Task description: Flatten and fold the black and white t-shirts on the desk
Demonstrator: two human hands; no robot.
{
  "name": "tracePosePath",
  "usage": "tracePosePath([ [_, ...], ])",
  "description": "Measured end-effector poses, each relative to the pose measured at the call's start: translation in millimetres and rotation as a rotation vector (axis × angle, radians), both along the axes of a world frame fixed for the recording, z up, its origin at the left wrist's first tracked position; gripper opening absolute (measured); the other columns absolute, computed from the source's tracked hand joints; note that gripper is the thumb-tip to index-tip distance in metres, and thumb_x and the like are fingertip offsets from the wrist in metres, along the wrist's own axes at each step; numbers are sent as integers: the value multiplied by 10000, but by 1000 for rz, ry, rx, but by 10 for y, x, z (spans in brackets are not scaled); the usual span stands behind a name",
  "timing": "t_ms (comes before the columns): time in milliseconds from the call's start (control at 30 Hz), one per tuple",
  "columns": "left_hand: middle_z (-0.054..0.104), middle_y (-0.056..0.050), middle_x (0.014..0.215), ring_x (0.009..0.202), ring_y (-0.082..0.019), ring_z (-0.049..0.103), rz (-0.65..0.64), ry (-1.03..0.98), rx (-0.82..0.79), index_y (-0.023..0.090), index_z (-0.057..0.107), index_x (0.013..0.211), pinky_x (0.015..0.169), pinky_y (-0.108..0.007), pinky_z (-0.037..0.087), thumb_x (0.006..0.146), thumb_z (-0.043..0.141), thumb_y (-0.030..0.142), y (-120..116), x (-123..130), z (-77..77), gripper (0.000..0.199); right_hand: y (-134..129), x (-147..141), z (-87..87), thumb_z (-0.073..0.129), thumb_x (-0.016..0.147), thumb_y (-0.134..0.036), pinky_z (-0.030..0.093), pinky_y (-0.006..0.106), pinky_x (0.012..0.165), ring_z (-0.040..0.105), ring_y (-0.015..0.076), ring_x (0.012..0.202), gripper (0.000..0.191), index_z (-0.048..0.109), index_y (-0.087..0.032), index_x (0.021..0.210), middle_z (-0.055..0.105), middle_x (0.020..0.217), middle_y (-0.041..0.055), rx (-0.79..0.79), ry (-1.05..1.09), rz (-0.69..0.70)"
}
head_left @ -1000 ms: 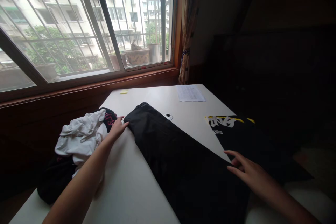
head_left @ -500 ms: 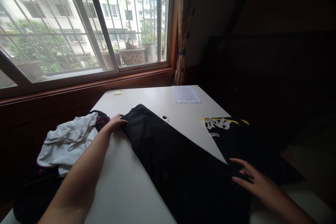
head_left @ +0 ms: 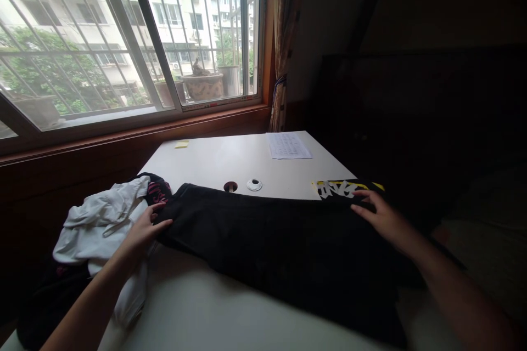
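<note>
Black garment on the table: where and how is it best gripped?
Probably pinch the black garment at both ends: left hand from the left, at the narrow end; right hand from the right, at the wide end's far edge. It lies long and limp, so one hold might let it sag.

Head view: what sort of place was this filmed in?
Probably a room in a home: a barred window facing another building, a tied-back curtain beside it, and clothes on a white table.

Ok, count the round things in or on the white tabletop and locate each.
2: a dark round hole, and to its right a white disc with a dark middle, both just beyond the far edge of the black garment. That garment could hide more.
</note>
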State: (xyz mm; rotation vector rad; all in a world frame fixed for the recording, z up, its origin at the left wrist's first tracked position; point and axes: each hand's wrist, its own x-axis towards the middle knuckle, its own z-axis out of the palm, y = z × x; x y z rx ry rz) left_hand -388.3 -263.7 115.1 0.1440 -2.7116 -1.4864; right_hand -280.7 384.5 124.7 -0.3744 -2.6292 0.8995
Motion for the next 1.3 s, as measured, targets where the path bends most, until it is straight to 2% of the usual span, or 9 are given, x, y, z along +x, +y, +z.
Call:
tracePosePath([
  [233, 688, -138, 1265, 1237, -378, 639, -63, -72, -61, 235, 591, 1346, 897, -445, 609, 748, 750, 605, -100, 1061, -240, 721, -251, -706, 320, 627, 903, -379, 514, 418, 942, 655, 289, 1077, 325, 688, -197, 1165, 718, 1175, 114, 59, -49, 66],
  [333, 734, -81, 1055, 947, -292, 748, -146, -17, -119, 267, 589, 1349, 740, -363, 635, 829, 682, 594, -159, 1400, -378, 621, -615, -795, 485, 603, 982, -387, 544, 399, 909, 652, 262, 1078, 301, 685, -190, 1195, 688, 1237, 121, 174, 20, 109],
  [467, 673, 7, 815, 541, -171, 663, -173, 72, -297, 287, 549, 1385, 543, -283, 584, 903, 618, 564, -259, 1694, -347, 560, -1109, -835, 524, 637, 996, -383, 573, 454, 926, 651, 241, 1102, 368, 609, -186, 1306, 622, 1319, 101, 224, 69, 172],
  [600, 692, -62, 1059, 885, -245, 723, -249, 423, -555, 336, 666, 1245, 773, -347, 618, 884, 688, 511, -236, 1824, -174, 402, -1764, -672, 410, 638, 987, -344, 516, 415, 983, 620, 228, 1092, 185, 697, -200, 1087, 661, 1193, 83, 245, 88, 302],
  [733, 689, -75, 1160, 1048, -276, 676, -464, 528, -671, 346, 657, 1253, 868, -365, 603, 825, 786, 394, 53, 1871, -137, 450, -2579, -132, 282, 663, 963, -382, 489, 349, 924, 581, 215, 1052, 200, 682, -215, 1071, 653, 1078, 57, 300, 69, 864],
  [833, 699, -75, 1143, 1017, -287, 668, -516, 537, -747, 317, 641, 1256, 842, -391, 594, 769, 786, 224, 257, 1876, -159, 517, -3016, 309, 192, 727, 869, -569, 479, 373, 883, 562, 241, 1029, 439, 649, -217, 1121, 636, 1108, 67, 456, 29, 1096],
  [900, 704, -62, 1102, 967, -280, 667, -539, 544, -793, 299, 645, 1224, 808, -400, 578, 757, 726, 132, 304, 1870, -152, 502, -3156, 492, 145, 719, 870, -554, 467, 391, 858, 547, 261, 1033, 441, 629, -206, 1125, 631, 1112, 81, 576, 35, 1138],
  [1033, 694, -34, 949, 832, -244, 650, -585, 572, -850, 270, 666, 1054, 734, -375, 537, 817, 607, 78, 253, 1856, -68, 311, -3181, 563, 111, 606, 944, -258, 434, 371, 798, 531, 245, 991, 106, 608, -195, 1029, 630, 1047, 74, 718, 79, 1097],
  [1300, 662, -43, 958, 846, -195, 629, -468, 709, -746, 219, 595, 989, 749, -312, 513, 927, 509, 117, 229, 1790, 223, 147, -3127, 436, 278, 563, 924, -167, 432, 337, 821, 518, 207, 918, 43, 570, -204, 947, 606, 992, 45, 615, 104, 995],
])
